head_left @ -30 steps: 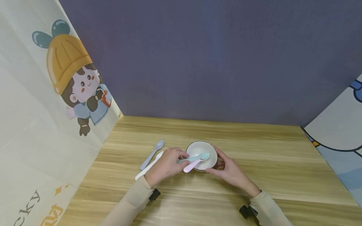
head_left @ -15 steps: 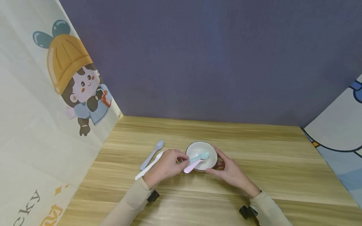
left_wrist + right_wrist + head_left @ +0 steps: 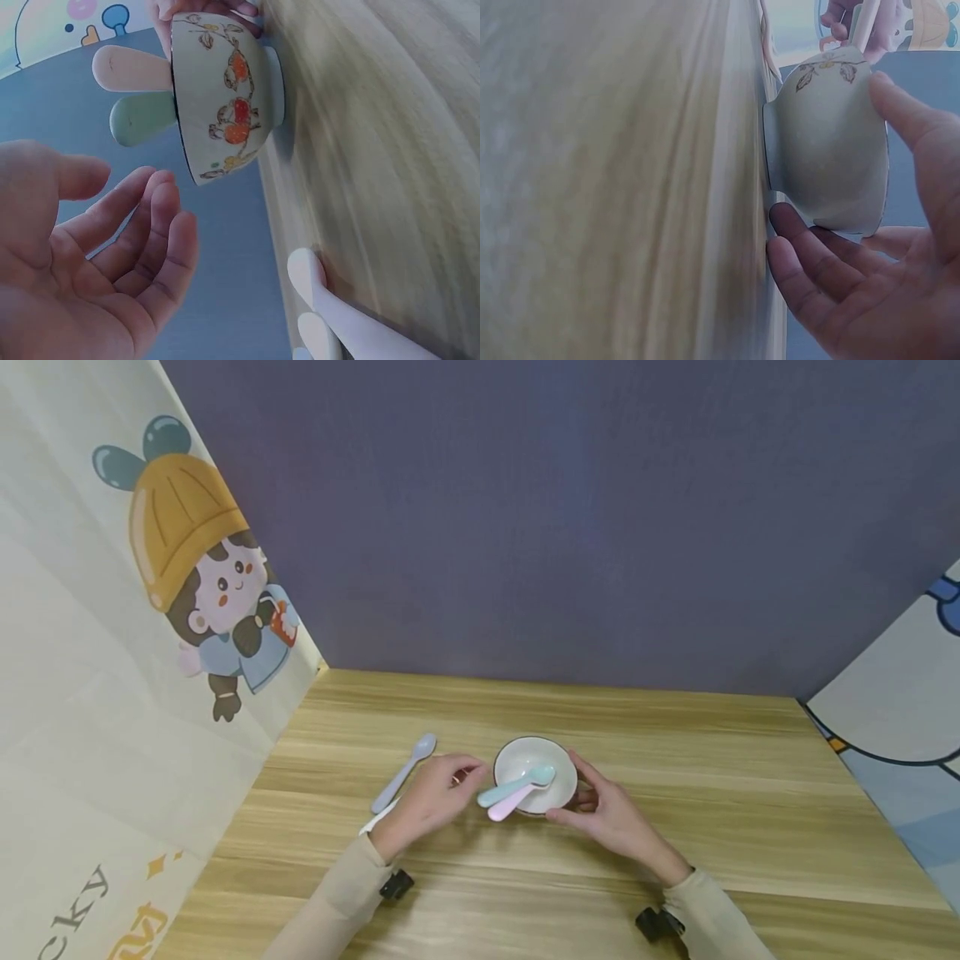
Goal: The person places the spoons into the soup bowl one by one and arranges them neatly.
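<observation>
A white bowl (image 3: 519,755) with a dark rim and painted orange-red motifs stands on the table. A mint-green spoon (image 3: 504,789) and a pink spoon (image 3: 507,805) lean in it, handles jutting over the left rim. My right hand (image 3: 613,817) holds the bowl from the right, its thumb and fingers around the side, as the right wrist view also shows. Just left of the handles is my left hand (image 3: 431,797), fingers loosely bent with nothing in them. Beneath that hand lies a white spoon (image 3: 352,322), mostly hidden in the head view.
A lavender spoon (image 3: 405,774) lies on the wooden table (image 3: 675,752) beyond the left forearm. A dark blue-grey panel (image 3: 555,527) rises at the back edge. Printed cloth (image 3: 90,710) flanks the left side, and more stands at the right.
My left hand has let go of the mint-green spoon's handle and drawn back left, covering more of the white spoon. The right hand and the bowl have stayed in place.
</observation>
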The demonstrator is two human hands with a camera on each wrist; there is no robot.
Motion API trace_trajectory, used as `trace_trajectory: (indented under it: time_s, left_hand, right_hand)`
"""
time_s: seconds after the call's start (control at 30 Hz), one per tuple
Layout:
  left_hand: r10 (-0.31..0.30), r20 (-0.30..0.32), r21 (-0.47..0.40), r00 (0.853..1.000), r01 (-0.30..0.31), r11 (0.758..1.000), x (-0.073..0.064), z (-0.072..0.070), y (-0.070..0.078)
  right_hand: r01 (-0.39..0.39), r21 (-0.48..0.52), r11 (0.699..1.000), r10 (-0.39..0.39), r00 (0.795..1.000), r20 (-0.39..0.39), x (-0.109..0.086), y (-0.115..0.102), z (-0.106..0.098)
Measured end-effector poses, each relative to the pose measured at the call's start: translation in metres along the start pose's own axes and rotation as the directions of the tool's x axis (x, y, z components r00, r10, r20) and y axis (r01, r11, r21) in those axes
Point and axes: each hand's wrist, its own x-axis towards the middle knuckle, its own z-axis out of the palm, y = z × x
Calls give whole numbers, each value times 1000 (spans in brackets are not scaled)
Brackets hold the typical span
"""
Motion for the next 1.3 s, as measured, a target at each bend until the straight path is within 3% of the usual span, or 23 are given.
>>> trace_trajectory:
  time_s: [0.57,0.83,1.3]
  left_hand:
    - [-48,-39,-79,998,45,996,-7,-4,-10]
    - [-88,-49,-59,995,85,995,-12,-6,-18]
    - [-68,-89,-24,994,66,998,-17,-13,-42]
  right_hand:
    - [-2,-2,1000,2,1000,3,-1,0,-4]
    - [16,-3,1000,-16,1000,6,0,0,-2]
    - [17,4,1000,-17,1000,17,0,-1,-3]
